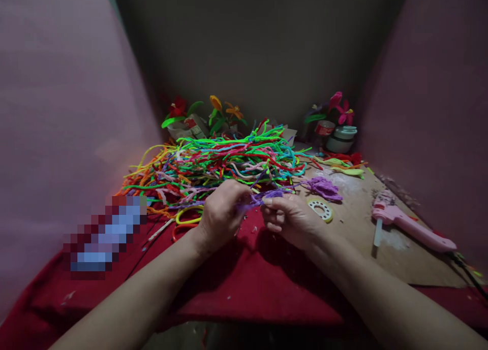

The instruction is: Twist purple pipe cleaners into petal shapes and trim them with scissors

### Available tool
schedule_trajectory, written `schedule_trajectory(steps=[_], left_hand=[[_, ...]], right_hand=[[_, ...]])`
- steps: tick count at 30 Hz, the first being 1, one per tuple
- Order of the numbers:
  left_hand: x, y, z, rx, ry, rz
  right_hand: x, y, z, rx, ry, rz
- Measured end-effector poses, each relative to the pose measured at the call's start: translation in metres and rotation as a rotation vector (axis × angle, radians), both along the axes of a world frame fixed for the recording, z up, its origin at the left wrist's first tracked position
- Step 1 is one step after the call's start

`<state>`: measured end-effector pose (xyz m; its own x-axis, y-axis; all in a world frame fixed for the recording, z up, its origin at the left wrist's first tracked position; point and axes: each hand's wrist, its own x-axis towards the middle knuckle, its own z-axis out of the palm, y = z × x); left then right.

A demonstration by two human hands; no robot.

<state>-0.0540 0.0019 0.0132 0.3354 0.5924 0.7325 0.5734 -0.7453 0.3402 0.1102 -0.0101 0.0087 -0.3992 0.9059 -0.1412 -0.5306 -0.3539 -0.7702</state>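
Between my hands is a purple pipe cleaner (273, 193), bent into loops. My left hand (224, 210) is closed on its left part, and a blur hides the fingertips. Thumb and fingers of my right hand (292, 215) pinch its right part. Just beyond my right hand, a purple pipe-cleaner flower piece (324, 188) lies on the cardboard. A large heap of multicoloured pipe cleaners (236, 157) spreads behind both hands. Scissors with yellow and red handles (186, 217) lie partly hidden beside my left wrist.
A pink glue gun (414, 225) rests on the cardboard sheet (358, 238) at right. Near my right hand lies a yellow-rimmed disc with holes (321, 210). Pipe-cleaner flowers (224, 108) and a lidded jar (342, 139) stand at the back. Red cloth (244, 294) covers the table.
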Motion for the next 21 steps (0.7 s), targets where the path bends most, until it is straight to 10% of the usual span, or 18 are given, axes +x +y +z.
schedule_trajectory(steps=[4,9,16,21], left_hand=[[0.001,0.007,0.002,-0.878,-0.56,-0.132],[0.001,0.002,-0.002,-1.599,-0.528,-0.528],[-0.004,-0.004,0.001,-1.816,-0.588,-0.814],[-0.003,-0.011,0.01,-1.578,-0.51,-0.595]], right_hand=[[0.003,-0.003,0.001,0.191,-0.056,0.018],[0.004,-0.01,0.004,0.413,-0.275,0.009],[0.003,-0.013,0.013,0.55,-0.467,-0.101],[0.002,-0.01,0.011,0.48,-0.526,-0.145]])
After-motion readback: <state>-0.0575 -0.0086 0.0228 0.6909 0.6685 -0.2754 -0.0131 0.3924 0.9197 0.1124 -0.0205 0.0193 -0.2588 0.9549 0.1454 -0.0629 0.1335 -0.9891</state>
